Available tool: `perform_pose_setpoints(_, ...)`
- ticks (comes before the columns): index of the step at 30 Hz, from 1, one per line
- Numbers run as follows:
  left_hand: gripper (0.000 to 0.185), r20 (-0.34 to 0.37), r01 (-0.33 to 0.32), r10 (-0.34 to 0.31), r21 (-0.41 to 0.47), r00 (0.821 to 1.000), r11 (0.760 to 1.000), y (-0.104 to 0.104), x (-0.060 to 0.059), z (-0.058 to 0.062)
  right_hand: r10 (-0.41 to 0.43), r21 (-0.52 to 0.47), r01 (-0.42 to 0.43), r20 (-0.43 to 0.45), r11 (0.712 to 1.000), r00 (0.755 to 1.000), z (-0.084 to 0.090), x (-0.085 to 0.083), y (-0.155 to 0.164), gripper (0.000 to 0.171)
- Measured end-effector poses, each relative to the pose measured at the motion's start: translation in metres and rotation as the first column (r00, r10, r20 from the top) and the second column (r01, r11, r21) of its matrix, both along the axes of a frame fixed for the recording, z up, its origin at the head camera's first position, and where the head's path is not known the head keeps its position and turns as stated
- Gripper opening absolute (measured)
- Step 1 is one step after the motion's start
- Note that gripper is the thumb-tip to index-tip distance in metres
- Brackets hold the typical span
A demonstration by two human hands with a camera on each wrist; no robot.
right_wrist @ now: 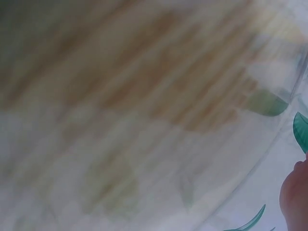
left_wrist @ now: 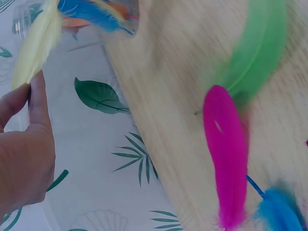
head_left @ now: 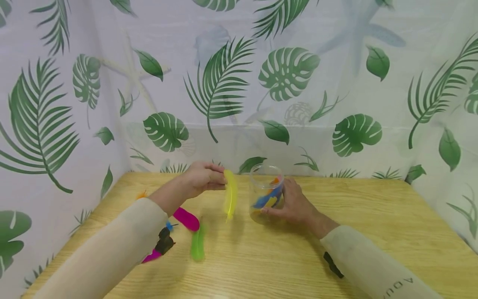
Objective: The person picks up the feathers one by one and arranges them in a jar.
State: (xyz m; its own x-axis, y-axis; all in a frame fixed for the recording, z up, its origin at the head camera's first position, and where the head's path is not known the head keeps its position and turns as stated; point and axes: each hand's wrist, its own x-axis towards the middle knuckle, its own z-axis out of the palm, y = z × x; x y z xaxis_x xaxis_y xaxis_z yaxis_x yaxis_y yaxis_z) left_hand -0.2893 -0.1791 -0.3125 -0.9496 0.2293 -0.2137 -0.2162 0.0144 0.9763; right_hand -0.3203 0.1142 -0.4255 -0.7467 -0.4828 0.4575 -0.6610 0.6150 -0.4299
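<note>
While left fingers point(head_left: 215, 177) pinch a curved yellow feather point(head_left: 232, 194), right fingers point(head_left: 291, 192) clasp a clear cylindrical tub point(head_left: 257, 192)

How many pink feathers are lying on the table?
2 that I can see. One pink feather lies by the green feather; the other pink feather pokes out beside the left sleeve, partly covered. The sleeve may hide more.

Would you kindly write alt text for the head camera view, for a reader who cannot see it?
A person's left hand pinches a yellow feather while the right hand grips a clear jar holding blue, orange and yellow feathers. Other feathers, including pink and green, lie on the wooden table, before a white backdrop printed with green leaves.
</note>
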Motion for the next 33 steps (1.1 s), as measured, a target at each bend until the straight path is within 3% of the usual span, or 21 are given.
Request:
perform_pose_setpoints(11, 0.039, -0.054, -0.220, 0.225, 0.090, 0.973, 0.971, 0.018, -0.011, 0.034, 0.008, -0.010, -0.008, 0.023, 1.000, 1.000, 0.003, 0.007, 0.005, 0.070)
perform_pose_setpoints(18, 0.038, -0.027, -0.320, 0.330, 0.188, 0.944, 0.929, 0.033, -0.013, 0.049, 0.012, 0.097, -0.011, -0.012, 0.995, 1.000, 0.007, 0.011, 0.007, 0.078)
perform_pose_setpoints(22, 0.037, -0.029, -0.362, 0.380, 0.240, 0.925, 0.901, 0.041, -0.011, 0.050, 0.002, 0.109, 0.003, -0.046, 0.994, 0.999, 0.004, 0.010, 0.006, 0.078)
perform_pose_setpoints(26, 0.034, -0.023, -0.412, 0.432, 0.263, 0.901, 0.872, 0.047, -0.011, 0.047, -0.001, 0.109, 0.003, -0.014, 0.994, 1.000, 0.001, 0.009, 0.004, 0.080)
perform_pose_setpoints(33, 0.028, -0.031, -0.453, 0.480, 0.287, 0.876, 0.844, 0.055, -0.013, 0.043, 0.015, 0.092, -0.015, -0.008, 0.996, 1.000, -0.001, 0.008, 0.003, 0.078)
